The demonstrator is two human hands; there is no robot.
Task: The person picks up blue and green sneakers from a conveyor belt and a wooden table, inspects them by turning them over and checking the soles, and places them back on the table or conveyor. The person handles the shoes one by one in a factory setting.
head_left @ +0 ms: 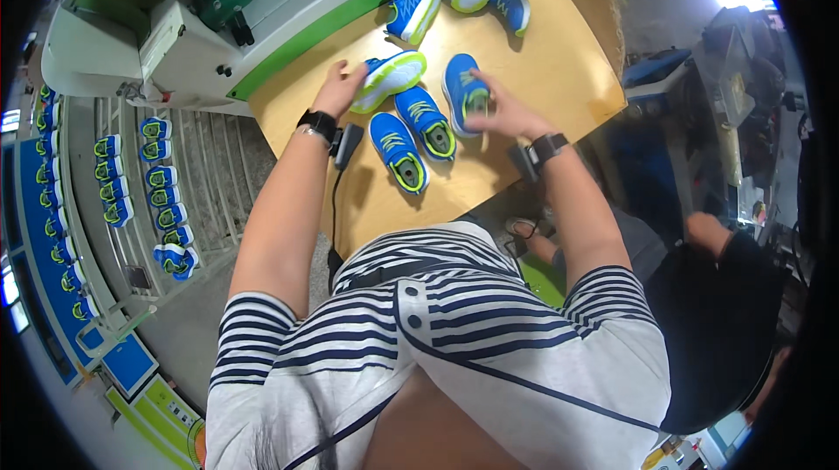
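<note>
Head view: left hand, centre-left of upper frame, gripping a tilted shoe by its left end, sole toward camera; shoe sits just right of the fingers. Right hand, upper frame right of centre: thumb and fingers spread around the heel end of a toe-up blue shoe, just left of the palm. Blurred, can't tell if closed tight. Two upright shoes side by side, mid-frame, between and below the hands. Three more shoes near the top of the tabletop.
</note>
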